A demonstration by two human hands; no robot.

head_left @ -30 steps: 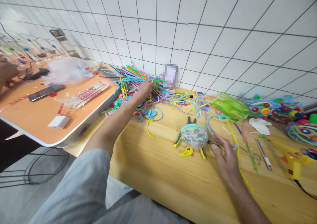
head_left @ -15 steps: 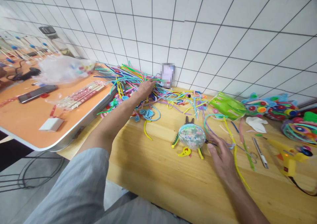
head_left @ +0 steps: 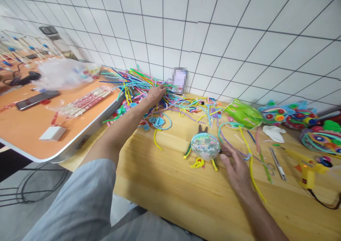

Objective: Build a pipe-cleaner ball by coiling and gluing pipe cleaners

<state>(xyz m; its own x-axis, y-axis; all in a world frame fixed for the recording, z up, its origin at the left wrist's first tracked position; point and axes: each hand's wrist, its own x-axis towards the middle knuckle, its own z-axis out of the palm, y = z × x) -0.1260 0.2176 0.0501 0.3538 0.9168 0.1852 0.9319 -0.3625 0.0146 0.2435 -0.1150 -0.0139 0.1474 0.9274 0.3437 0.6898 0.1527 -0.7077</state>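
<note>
Little moves between frames: all items slide slightly towards 9 o'clock in view, consistent with a small turn of the camera, while both hands hold station against their surroundings. Directions are as seen, with 12 o'clock at the top of view, towards the tiled wall (head_left: pixel 226 49).

Left hand (head_left: pixel 156 94) reaches into a heap of pipe cleaners (head_left: pixel 137 80) at the far side of the worktop (head_left: pixel 170 180). Its fingertips are lost among the strands, so whether this grip is clenched on any cannot be told. Most of the bundle lies at 10 o'clock from the grip, its long axis running roughly from 10 to 4, with many loose ends pointing towards 9 and 10. Left hand is the nearer; from the right hand (head_left: pixel 237 170) the heap also lies at about 10 o'clock, well apart.

Right hand is loosely curled just beside a clear ball (head_left: pixel 205 147) with coloured filling. From this grip the ball lies at 10 o'clock; contact cannot be confirmed. Ball appears round, with no certain long axis. Behind it sit pliers (head_left: pixel 188 150), nose towards 12, handles spreading towards 7 and 5. Glue gun (head_left: pixel 307 177) lies at 3 o'clock from the right hand.
</note>
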